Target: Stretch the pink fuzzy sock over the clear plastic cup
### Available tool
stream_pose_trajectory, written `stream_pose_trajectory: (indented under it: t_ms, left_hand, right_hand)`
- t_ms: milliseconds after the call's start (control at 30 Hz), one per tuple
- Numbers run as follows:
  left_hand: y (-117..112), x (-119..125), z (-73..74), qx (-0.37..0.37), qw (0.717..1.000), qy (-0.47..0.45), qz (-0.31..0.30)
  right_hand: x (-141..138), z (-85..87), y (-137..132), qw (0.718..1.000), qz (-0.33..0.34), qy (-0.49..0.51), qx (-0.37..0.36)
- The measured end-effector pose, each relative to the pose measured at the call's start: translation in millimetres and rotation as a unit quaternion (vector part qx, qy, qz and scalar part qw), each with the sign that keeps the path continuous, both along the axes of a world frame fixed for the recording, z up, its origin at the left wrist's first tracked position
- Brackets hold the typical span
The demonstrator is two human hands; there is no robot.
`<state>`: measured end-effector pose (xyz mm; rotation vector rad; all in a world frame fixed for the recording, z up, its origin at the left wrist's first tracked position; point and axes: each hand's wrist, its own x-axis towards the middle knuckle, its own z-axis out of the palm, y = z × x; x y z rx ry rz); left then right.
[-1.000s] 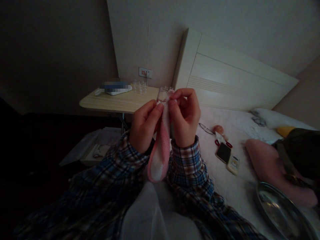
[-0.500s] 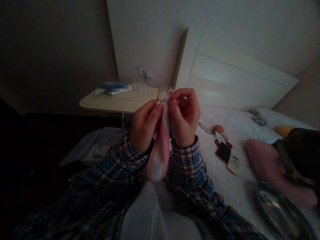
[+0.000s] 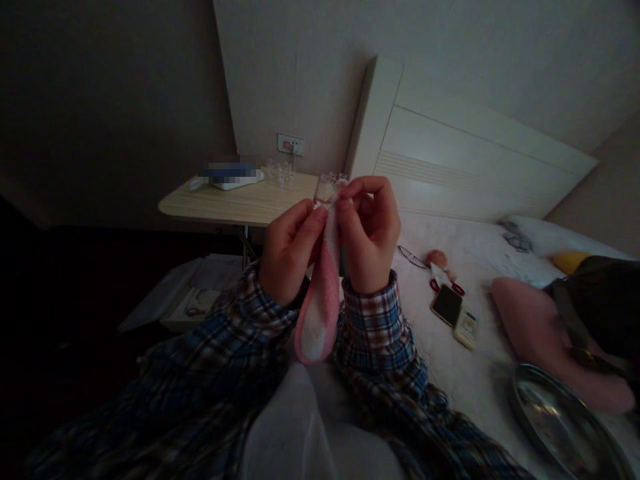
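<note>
A soft pink-and-white cloth piece (image 3: 320, 307), fuzzy in texture, hangs in a folded loop in front of my chest. Its upper end is pinched between both hands. My left hand (image 3: 291, 253) is closed, with thumb and forefinger pressed on the cloth's upper left edge. My right hand (image 3: 371, 233) pinches the same end from the other side, slightly higher, its thumb close to the left one. The fingertips hide part of the pinched end, and I cannot tell whether something small is in them.
Beyond my hands is a wooden-topped table (image 3: 225, 207) with small clear cups (image 3: 281, 175). On the bed to the right lie a phone (image 3: 447, 305), red-handled scissors (image 3: 457, 289), a pink cushion (image 3: 525, 327) and a round metal tray (image 3: 565, 420). An open box (image 3: 180, 310) sits low on the left.
</note>
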<state>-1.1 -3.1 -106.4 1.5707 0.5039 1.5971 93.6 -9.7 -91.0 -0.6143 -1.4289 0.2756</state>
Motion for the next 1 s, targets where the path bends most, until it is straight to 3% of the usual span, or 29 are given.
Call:
stream_pose_trajectory:
  t_ms: [400, 633, 1000]
  left_hand:
    - [-0.4, 1.1, 0.2, 0.003, 1.0, 0.005, 0.01]
    - [-0.8, 0.9, -0.6, 0.005, 1.0, 0.0, 0.003]
    - [-0.3, 1.7, -0.5, 0.014, 1.0, -0.008, -0.013]
  right_hand:
    - [-0.5, 0.0, -1.1, 0.999, 0.023, 0.023, 0.011]
    - [1.8, -1.2, 1.3, 1.0, -0.015, -0.015, -0.005]
    - [2.6, -1.0, 1.9, 1.0, -0.005, 0.014, 0.017]
